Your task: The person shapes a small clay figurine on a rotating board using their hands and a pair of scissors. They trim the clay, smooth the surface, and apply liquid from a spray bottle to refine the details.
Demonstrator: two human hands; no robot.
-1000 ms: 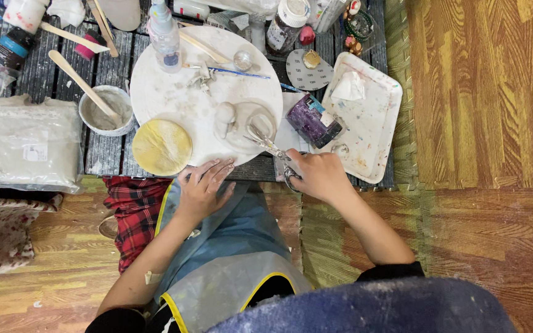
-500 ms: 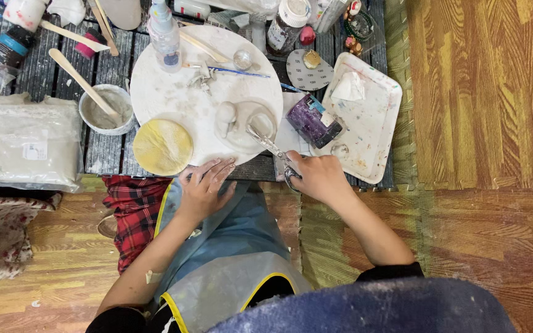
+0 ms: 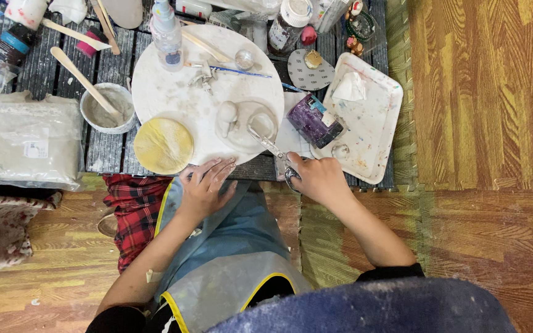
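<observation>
While the right hand (image 3: 319, 179) grips a metal tool (image 3: 271, 147) whose tip reaches a small clay piece (image 3: 260, 123) near the front edge of the round white board (image 3: 174, 92), the left hand (image 3: 203, 185) rests open, fingers spread, at the board's front edge beside a yellow disc (image 3: 163, 145). A second clay figure (image 3: 226, 117) stands just beside the worked piece. Too firm a push could gouge the soft clay or knock that neighbour; the purple jar (image 3: 311, 119) near the wrist could tip.
</observation>
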